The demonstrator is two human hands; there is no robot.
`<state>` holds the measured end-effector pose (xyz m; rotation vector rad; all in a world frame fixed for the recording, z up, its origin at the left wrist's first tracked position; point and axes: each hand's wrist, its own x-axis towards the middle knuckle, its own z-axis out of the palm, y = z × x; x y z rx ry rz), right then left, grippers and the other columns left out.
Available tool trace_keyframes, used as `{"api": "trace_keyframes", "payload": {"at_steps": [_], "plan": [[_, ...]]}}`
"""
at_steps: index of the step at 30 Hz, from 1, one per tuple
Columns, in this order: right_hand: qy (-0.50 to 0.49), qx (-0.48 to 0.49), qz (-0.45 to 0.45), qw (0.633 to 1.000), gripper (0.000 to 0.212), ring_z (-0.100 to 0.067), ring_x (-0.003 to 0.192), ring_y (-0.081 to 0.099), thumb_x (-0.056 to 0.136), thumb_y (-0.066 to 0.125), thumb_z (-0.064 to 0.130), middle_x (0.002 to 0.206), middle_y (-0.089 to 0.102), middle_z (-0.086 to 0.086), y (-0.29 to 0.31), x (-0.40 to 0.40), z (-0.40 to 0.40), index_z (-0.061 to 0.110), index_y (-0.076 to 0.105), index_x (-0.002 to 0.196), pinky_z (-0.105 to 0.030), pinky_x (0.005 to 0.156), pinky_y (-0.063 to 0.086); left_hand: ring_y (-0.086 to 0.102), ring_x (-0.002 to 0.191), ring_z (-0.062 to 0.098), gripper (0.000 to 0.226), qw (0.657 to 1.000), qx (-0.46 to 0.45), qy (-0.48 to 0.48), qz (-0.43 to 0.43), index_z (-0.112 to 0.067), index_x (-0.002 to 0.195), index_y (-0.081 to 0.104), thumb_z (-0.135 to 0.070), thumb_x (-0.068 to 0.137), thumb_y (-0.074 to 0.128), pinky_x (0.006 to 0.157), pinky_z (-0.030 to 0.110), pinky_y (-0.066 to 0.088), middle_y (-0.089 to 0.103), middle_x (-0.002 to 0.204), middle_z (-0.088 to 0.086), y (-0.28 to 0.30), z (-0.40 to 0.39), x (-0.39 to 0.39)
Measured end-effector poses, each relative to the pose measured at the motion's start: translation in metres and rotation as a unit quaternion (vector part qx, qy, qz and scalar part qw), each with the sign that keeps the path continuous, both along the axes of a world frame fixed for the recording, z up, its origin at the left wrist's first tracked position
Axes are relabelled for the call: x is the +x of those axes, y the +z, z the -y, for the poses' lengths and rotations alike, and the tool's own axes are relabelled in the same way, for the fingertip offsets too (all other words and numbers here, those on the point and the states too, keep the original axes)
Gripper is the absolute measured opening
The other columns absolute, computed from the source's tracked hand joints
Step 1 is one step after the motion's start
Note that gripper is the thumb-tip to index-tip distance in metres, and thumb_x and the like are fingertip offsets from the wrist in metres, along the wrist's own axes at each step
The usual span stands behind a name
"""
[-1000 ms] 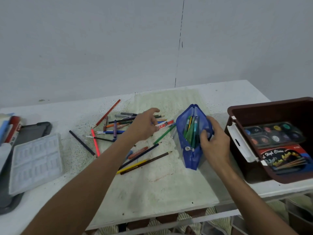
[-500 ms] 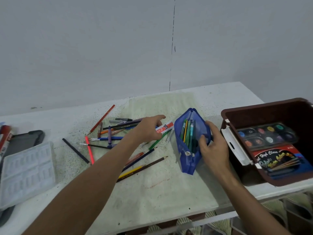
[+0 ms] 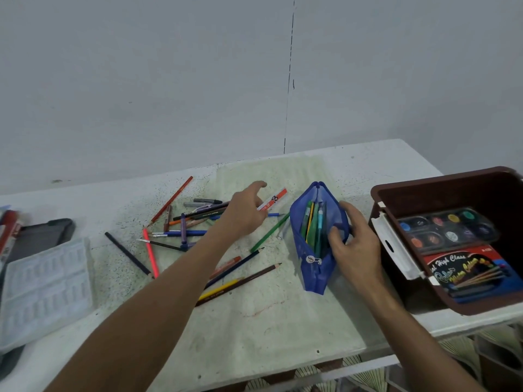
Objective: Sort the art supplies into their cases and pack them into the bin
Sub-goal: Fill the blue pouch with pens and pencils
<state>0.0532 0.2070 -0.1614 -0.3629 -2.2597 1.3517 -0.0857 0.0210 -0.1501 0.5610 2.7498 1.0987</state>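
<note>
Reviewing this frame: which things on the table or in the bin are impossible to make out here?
Head view only:
- Left hand: its fingertips are hidden by its own back, so any grip on the red-and-white tube is unclear.
- Blue pencil case: the lower ends of its contents are hidden.
- Brown bin: cut off by the right edge.
- Red items at the far left: cropped.

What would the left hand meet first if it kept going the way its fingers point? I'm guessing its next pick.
Probably the red-and-white tube just beyond the left hand; the blue pouch lies further right. Height is unclear.
</note>
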Motion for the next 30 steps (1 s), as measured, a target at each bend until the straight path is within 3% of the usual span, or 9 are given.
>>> {"api": "trace_keyframes", "payload": {"at_steps": [5,11,14,17,21,23,25,27,30], "plan": [[0.013,-0.010,-0.004,1.000,0.046,-0.008,0.099,0.063,0.087,0.060,0.006,0.112,0.064,0.005,0.001,-0.004,0.004,0.019,0.053,0.131,-0.025,0.082,0.054,0.064,0.072,0.007,0.065,0.995,0.093,0.040,-0.003,-0.023,0.135,0.044,-0.020,0.079,0.076,0.056,0.008,0.043,0.062,0.088,-0.007,0.034,-0.008,0.006],[0.011,-0.008,-0.003,1.000,0.047,-0.010,0.102,0.062,0.089,0.057,0.005,0.117,0.062,0.003,0.000,-0.006,0.004,0.016,0.052,0.134,-0.022,0.084,0.051,0.067,0.090,0.021,0.064,0.980,0.160,0.069,0.094,-0.018,0.127,0.053,-0.030,0.072,0.083,0.082,0.036,0.054,0.068,0.099,0.006,0.049,-0.022,0.020],[0.001,0.006,-0.006,1.000,0.045,-0.006,0.098,0.060,0.089,0.055,0.003,0.115,0.060,0.008,0.000,-0.005,0.004,0.015,0.052,0.133,-0.010,0.082,0.046,0.067,0.090,0.026,0.065,0.979,0.131,0.070,0.137,-0.015,0.123,0.055,-0.032,0.067,0.084,0.083,0.045,0.056,0.067,0.106,0.012,0.047,-0.031,0.031],[-0.004,0.005,-0.007,1.000,0.044,0.007,0.089,0.059,0.089,0.055,0.002,0.111,0.060,0.011,0.000,-0.005,0.005,0.014,0.053,0.132,0.001,0.073,0.042,0.067,0.088,0.025,0.061,0.983,0.051,0.029,0.173,-0.008,0.128,0.051,-0.022,0.075,0.079,0.075,0.040,0.058,0.064,0.113,0.012,0.046,-0.040,0.042],[-0.004,-0.001,-0.017,1.000,0.044,0.022,0.087,0.053,0.088,0.054,-0.002,0.102,0.055,0.023,-0.001,-0.005,0.005,0.012,0.054,0.130,0.003,0.070,0.038,0.061,0.084,0.021,0.069,0.983,0.014,0.033,0.178,-0.008,0.135,0.032,-0.012,0.079,0.072,0.066,0.034,0.056,0.053,0.101,0.006,0.046,-0.050,0.045],[-0.004,0.001,-0.021,1.000,0.044,0.020,0.086,0.054,0.087,0.054,-0.004,0.100,0.054,0.027,-0.003,-0.005,0.005,0.011,0.056,0.128,0.003,0.070,0.038,0.055,0.071,0.016,0.069,0.989,-0.005,0.032,0.141,-0.009,0.136,0.027,-0.009,0.081,0.069,0.051,0.027,0.046,0.049,0.090,0.004,0.049,-0.054,0.044],[0.001,0.001,-0.024,1.000,0.044,0.010,0.088,0.059,0.087,0.054,-0.005,0.101,0.057,0.026,-0.004,-0.005,0.005,0.013,0.056,0.127,0.002,0.071,0.039,0.050,0.065,0.014,0.067,0.991,-0.017,0.027,0.127,-0.009,0.136,0.026,-0.005,0.082,0.066,0.046,0.027,0.041,0.047,0.084,0.005,0.050,-0.060,0.043],[0.005,0.005,-0.021,1.000,0.046,-0.001,0.089,0.061,0.087,0.054,-0.003,0.105,0.061,0.017,-0.006,-0.006,0.005,0.014,0.055,0.130,0.001,0.072,0.040,0.052,0.067,0.014,0.069,0.989,-0.015,0.026,0.142,-0.009,0.135,0.026,-0.005,0.079,0.067,0.051,0.030,0.045,0.050,0.089,0.007,0.050,-0.065,0.041],[0.004,0.010,-0.017,1.000,0.047,-0.001,0.091,0.060,0.088,0.055,0.000,0.113,0.060,0.011,-0.009,-0.005,0.003,0.015,0.053,0.132,0.001,0.073,0.041,0.058,0.077,0.019,0.073,0.986,0.014,0.029,0.166,-0.010,0.137,0.025,-0.007,0.078,0.068,0.065,0.037,0.055,0.054,0.097,0.008,0.048,-0.067,0.040]]}}
